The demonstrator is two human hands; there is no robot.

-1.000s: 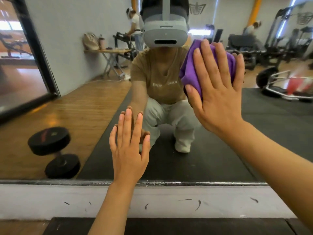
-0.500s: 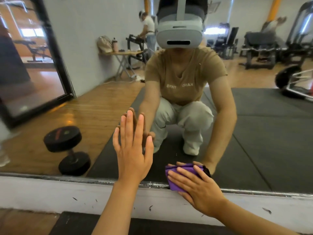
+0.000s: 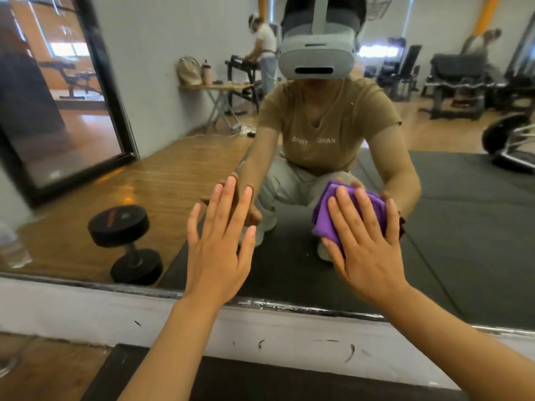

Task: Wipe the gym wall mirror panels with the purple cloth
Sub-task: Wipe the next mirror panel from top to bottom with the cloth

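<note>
Hands flat on mirror (image 3: 144, 175), left hand (image 3: 218, 253) bare, right hand (image 3: 369, 256) pressing bunched purple cloth (image 3: 327, 218)

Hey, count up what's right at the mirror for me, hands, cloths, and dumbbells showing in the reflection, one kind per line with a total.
Hands: 2, left hand and right hand
Purple cloth: 1
Dumbbell: 1
Total: 4
</note>
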